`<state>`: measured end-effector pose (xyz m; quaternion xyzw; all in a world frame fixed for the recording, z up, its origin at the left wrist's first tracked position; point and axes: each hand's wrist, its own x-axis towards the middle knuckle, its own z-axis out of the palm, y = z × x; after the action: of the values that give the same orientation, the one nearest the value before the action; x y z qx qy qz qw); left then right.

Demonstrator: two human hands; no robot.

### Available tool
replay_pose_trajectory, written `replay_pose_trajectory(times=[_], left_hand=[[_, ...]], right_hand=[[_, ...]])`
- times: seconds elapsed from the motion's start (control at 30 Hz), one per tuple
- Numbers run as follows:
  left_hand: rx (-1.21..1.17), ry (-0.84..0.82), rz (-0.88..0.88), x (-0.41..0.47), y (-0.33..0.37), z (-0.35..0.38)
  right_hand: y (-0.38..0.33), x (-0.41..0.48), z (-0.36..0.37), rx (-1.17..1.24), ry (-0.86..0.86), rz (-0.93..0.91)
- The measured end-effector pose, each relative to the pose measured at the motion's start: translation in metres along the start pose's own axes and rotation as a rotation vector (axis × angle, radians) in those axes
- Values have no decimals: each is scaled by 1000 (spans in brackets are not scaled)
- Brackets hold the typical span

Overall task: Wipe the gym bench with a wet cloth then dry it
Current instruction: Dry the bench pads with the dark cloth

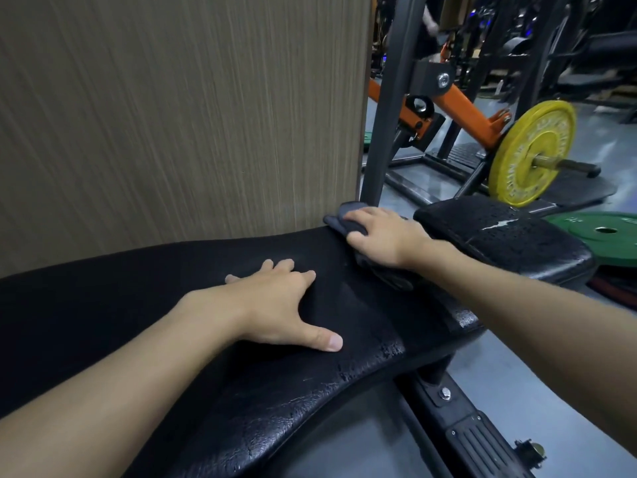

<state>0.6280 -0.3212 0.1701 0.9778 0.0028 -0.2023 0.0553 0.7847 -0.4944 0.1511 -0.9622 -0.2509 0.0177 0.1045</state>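
Cloth [344, 223] lies dark and bunched at the far edge of the black bench pad [362, 343], by the gap to the seat pad [499, 236]. It sits under the right hand [384, 238], whose fingers lie flat over it, pressing rather than clutching. The left hand [275, 305] rests open, palm down, on the surface nearer the camera, holding nothing. Droplets beading on both pads suggest the wet pass is in hand. To do it well, I'd press evenly, draw overlapping strokes along the pad's length, and work into the cracked vinyl at its edge. No bucket, bottle or other container shows
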Motion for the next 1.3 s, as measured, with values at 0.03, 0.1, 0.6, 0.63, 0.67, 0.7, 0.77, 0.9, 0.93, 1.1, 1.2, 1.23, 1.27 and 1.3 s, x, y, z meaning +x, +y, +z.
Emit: replay_pose_trajectory(times=[0.03,0.1,0.6,0.63,0.67,0.7,0.77,0.9,0.93,1.1,1.2,1.23,1.27,1.3], left_hand=[[-11,-1,-6,1,0,1],[-30,-2,-17,2,-1,1],[-19,-12,-31,0,3,0],[-17,-13,-28,0,3,1],[-16,-15,-26,1,3,1],[-18,-17,-26,1,3,2],[-21,-19,-24,1,2,3],[-25,-18,-23,4,0,4],[-25,-17,-24,5,0,4],[-52,13,-5,3,-3,6],[-70,105,42,-9,-15,7],[-66,146,51,-14,-24,8],[-59,178,49,-20,-34,8],[-53,199,33,-26,-44,10]], right_hand=[[0,12,-1,20,-6,16],[2,22,1,37,-12,29],[32,-142,-1,-70,58,-37],[32,-134,-3,-64,53,-27],[32,-124,-6,-57,50,-21],[32,-111,-8,-49,47,-10],[37,-80,-10,-25,43,18],[41,-16,-12,30,8,72],[40,-4,-12,44,2,89],[36,21,-8,67,32,139],[31,19,-4,45,54,161],[26,19,-2,27,62,166],[19,20,0,2,65,164],[10,20,3,-19,62,156]])
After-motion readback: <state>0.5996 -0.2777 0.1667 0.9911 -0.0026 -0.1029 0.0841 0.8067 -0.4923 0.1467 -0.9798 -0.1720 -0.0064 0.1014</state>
